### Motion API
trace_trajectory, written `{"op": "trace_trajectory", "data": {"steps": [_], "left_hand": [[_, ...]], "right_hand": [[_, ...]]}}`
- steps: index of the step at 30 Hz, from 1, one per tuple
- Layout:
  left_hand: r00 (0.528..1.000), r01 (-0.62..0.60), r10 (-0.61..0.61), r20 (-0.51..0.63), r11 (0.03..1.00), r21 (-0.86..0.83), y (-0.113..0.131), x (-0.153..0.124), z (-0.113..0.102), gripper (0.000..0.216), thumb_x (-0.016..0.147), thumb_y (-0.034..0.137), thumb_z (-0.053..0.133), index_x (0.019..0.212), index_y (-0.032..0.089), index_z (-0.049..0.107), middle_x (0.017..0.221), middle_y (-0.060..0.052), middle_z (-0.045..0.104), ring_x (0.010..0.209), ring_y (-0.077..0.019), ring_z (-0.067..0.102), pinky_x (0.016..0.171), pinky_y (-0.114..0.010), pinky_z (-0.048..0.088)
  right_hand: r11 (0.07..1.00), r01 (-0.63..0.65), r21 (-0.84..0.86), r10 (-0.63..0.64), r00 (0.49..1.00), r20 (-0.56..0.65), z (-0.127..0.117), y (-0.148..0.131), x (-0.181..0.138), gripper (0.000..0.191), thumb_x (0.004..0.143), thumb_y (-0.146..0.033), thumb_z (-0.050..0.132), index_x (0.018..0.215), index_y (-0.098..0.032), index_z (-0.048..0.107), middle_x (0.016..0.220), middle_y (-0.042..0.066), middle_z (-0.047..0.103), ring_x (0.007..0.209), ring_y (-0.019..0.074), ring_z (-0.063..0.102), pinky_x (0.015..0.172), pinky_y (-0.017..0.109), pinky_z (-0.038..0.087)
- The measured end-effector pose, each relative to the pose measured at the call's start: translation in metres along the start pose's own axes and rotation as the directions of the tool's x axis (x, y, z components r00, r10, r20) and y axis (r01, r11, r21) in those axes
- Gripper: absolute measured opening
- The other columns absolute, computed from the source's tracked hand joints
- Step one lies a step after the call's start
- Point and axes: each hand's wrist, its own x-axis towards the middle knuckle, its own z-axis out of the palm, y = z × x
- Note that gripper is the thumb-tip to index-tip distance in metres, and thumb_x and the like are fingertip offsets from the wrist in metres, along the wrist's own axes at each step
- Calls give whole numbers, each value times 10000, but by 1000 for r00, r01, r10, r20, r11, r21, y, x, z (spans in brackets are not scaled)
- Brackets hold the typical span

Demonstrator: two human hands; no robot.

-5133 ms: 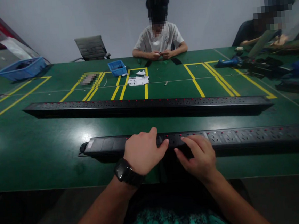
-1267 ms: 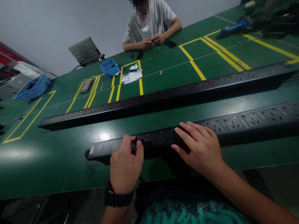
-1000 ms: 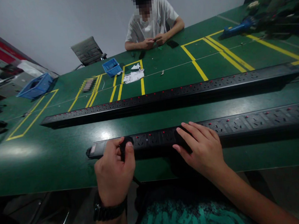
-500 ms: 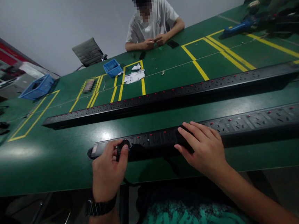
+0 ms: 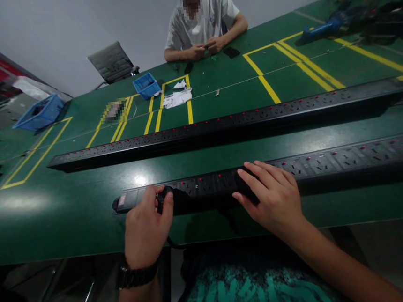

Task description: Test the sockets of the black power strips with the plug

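A long black power strip [image 5: 315, 162] with several sockets and small red indicators lies along the near side of the green table. Toward its left end, my left hand [image 5: 146, 228] is closed on a black plug [image 5: 165, 197], pinched between thumb and fingers and held at a socket. How deep the plug sits is hidden. From below the left hand, a dark cord [image 5: 174, 244] drops over the table's edge. Farther right, my right hand [image 5: 274, 194] grips the same strip, fingers across its top and thumb at the near side.
A second power strip [image 5: 186, 134] lies behind the first. Beyond are crumpled white paper [image 5: 177, 98], a small blue bin [image 5: 146, 85] and a larger blue bin [image 5: 39, 113]. Across the table [image 5: 68, 205] sits a person [image 5: 204, 24] in a white shirt. Blue and black items are at right.
The view has shifted slightly, so the strips and bins appear a little farther left and higher. Both hands keep their holds on the plug and the strip.
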Motion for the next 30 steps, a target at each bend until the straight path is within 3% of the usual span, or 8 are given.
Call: {"op": "trace_trajectory", "data": {"steps": [6,17,25,27,30], "left_hand": [[999,26,-24,26,995,-100,-4,0,3,283,979,457,548,1089,203,605,791,0,677,658,-177,660,646,-296,464],[996,72,-80,-42,986,-151,-7,-4,14,321,955,484,574,1110,207,620,875,-27,702,723,-190,675,689,-307,506],[995,88,-92,-24,985,-150,-6,-3,11,340,954,490,560,1122,204,634,809,-21,712,679,-199,687,653,-309,507],[993,92,-103,-59,982,-166,-4,-4,7,326,946,476,584,1107,200,644,815,-26,722,692,-201,698,648,-307,515],[967,105,-147,-210,974,-200,4,-9,-2,309,922,457,642,1084,195,666,884,-42,741,754,-200,719,661,-299,535]], "right_hand": [[1000,-5,-6,5,1000,7,0,0,0,406,950,-412,703,1306,-216,718,1401,110,695,1297,339,603,1071,485,393],[1000,-1,-1,1,1000,-8,0,-1,1,402,951,-416,706,1297,-210,715,1399,109,696,1295,334,607,1068,487,401],[1000,14,-1,-14,1000,16,-3,0,-1,392,955,-364,699,1322,-225,706,1432,106,675,1327,334,587,1075,496,406],[1000,14,-7,-14,1000,15,-3,0,-2,392,956,-363,697,1321,-223,706,1435,108,672,1332,334,584,1080,499,408],[1000,11,-16,-10,1000,16,-3,0,-2,391,957,-372,695,1319,-225,709,1439,107,670,1329,333,586,1078,501,412]]}}
